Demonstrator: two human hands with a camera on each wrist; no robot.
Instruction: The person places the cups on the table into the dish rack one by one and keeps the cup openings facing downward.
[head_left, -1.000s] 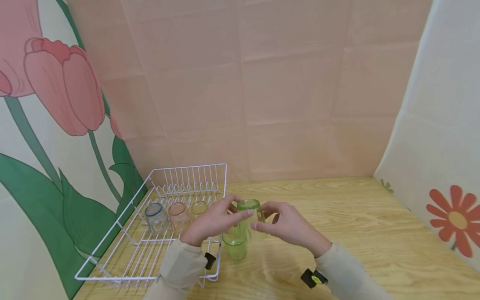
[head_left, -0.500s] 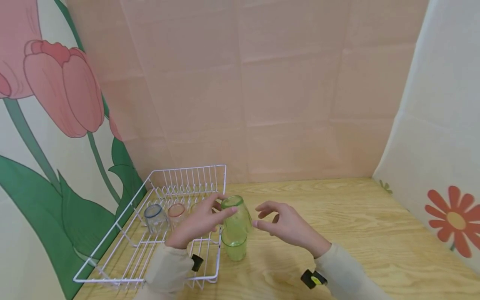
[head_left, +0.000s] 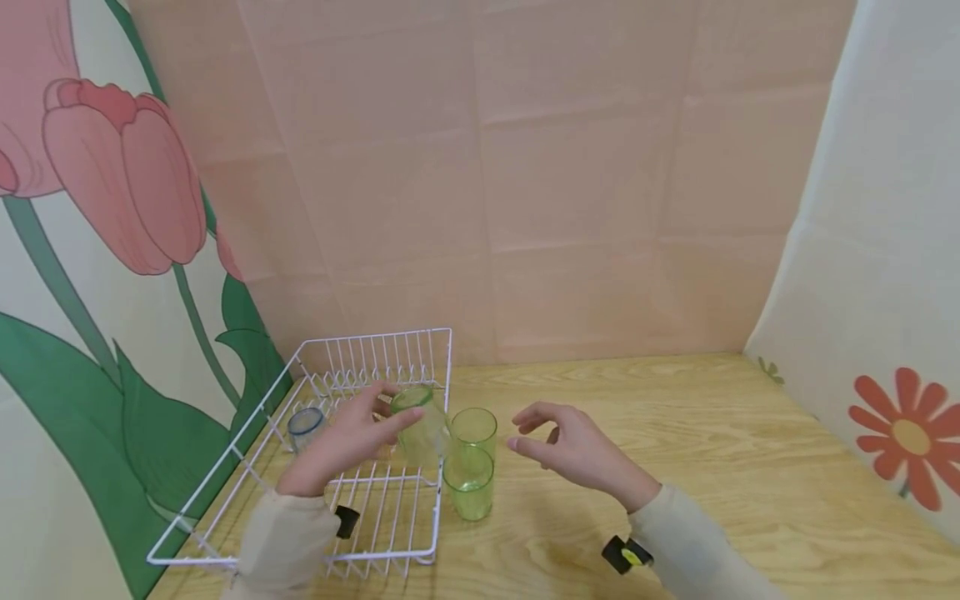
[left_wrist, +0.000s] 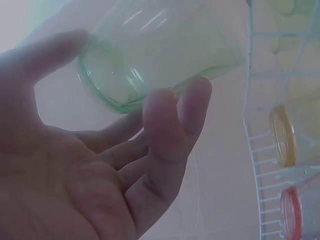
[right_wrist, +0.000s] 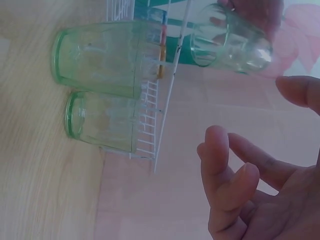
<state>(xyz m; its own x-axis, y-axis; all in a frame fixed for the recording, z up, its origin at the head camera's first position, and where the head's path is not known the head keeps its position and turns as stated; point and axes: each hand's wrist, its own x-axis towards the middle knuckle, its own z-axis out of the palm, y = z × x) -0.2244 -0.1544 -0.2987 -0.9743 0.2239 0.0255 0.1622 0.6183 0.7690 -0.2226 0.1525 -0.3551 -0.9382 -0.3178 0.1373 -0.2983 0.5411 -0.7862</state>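
Observation:
My left hand (head_left: 352,429) holds a pale green glass (left_wrist: 155,55) upside down and slightly tilted over the right side of the white wire dish rack (head_left: 427,552). Thumb and fingers grip it near its base, which is uppermost. On the table, just right of the rack, stand two green glasses, a nearer glass (head_left: 469,492) and a farther glass (head_left: 475,423), mouths up. My right hand (head_left: 573,450) hovers to their right, fingers loosely bent, holding nothing.
Inside the rack, upside down, stand a blue-based glass (head_left: 306,425), a red-based glass (left_wrist: 292,212) and a yellow-based glass (left_wrist: 287,135). My left hand covers the last two in the head view. A pink sheet (head_left: 585,208) hangs behind the wooden table (head_left: 675,467).
My left hand has carried the green glass leftward, from between both hands to over the rack. My right hand has let go of it and stayed about in place.

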